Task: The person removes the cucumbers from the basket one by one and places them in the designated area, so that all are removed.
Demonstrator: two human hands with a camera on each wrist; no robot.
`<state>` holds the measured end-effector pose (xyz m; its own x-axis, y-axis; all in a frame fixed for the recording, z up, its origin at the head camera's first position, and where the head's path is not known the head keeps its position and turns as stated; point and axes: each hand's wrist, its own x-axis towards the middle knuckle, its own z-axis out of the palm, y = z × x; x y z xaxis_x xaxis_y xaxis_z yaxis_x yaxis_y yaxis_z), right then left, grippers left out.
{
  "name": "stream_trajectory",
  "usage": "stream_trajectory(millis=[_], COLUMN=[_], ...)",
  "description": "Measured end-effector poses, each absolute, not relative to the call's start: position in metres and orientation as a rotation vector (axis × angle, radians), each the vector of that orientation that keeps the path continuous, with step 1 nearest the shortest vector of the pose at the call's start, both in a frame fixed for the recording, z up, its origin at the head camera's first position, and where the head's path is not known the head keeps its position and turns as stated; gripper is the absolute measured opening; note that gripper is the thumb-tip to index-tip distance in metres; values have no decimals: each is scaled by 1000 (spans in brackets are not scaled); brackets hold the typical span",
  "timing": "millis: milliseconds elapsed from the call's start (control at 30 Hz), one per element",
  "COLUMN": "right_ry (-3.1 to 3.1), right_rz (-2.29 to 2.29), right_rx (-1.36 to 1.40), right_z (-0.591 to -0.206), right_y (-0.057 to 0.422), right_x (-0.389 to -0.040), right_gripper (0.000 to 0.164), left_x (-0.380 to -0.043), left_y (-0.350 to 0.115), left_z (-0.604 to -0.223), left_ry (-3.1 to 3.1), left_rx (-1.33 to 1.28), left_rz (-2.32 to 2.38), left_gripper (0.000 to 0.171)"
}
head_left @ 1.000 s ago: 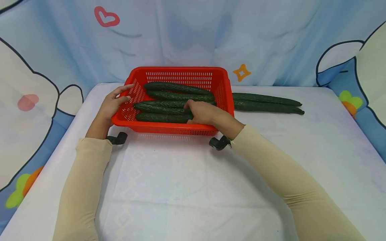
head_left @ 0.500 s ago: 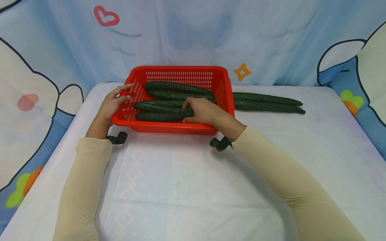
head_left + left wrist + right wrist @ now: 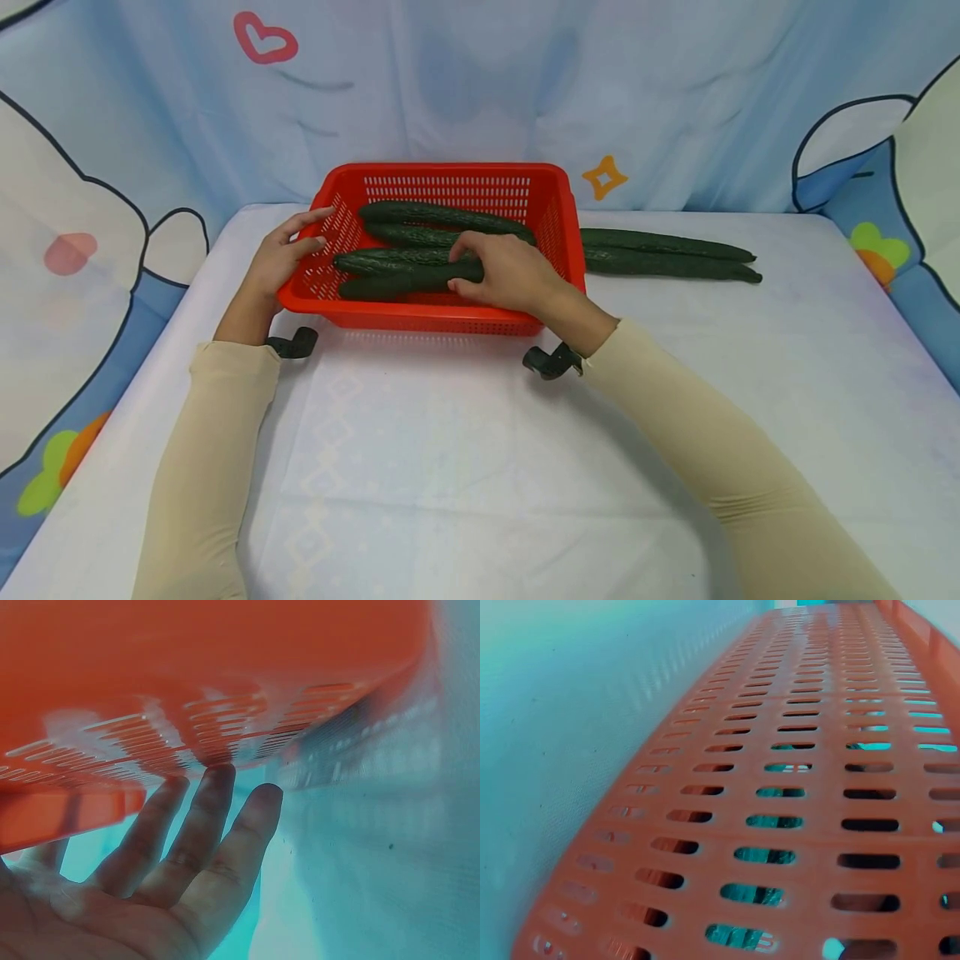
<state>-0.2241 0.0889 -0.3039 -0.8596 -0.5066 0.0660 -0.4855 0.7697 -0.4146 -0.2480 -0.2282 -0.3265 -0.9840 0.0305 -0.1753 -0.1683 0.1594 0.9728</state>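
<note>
Fingers and thumb of the right hand (image 3: 517,271) are curled round the right part of one long dark green cucumber (image 3: 390,286), grasping it inside the red basket (image 3: 420,317), near the front wall. Whether this cucumber touches the basket's bottom cannot be told. The left hand (image 3: 273,258) clenches nothing: its thumb and forefinger lie over the left rim, and three nearly straight fingers (image 3: 202,825) reach up along the slotted outer wall. Dark fittings show at both wrists, a black left wrist piece (image 3: 294,342) and a black right wrist piece (image 3: 551,361). Just behind the gripped cucumber, the other cucumbers (image 3: 442,217) lie close together in the basket, roughly lengthwise, some partly hidden by the right hand. To the right of the basket, two more cucumbers (image 3: 667,264) lie side by side on the white-covered table (image 3: 450,433), pointing away from it. Beige sleeves (image 3: 202,467) cover both forearms. Beyond the table hangs a pale blue curtain (image 3: 465,83) printed with a pink heart (image 3: 242,37) and an orange star (image 3: 592,177)
</note>
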Motion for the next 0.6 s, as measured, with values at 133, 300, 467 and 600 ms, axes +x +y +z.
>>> stream_trajectory(millis=[133,300,467,600], right_ry=[2944,2995,3029,3027], right_rz=[-751,-789,-825,-898], right_rx=[-843,-885,-953,-1010], right_z=[-303,-302,-302,-303], right_y=[89,89,89,92], right_x=[-221,-218,-216,-215], right_gripper=[40,38,35,33], left_x=[-248,-248,-247,-247], left_y=[-229,-229,-229,-229], left_z=[-326,-325,-324,-324], left_ry=[2263,2266,2262,2247], left_rx=[-122,-110,-121,-127], left_rz=[1949,1944,1950,1956], left_gripper=[48,48,48,49])
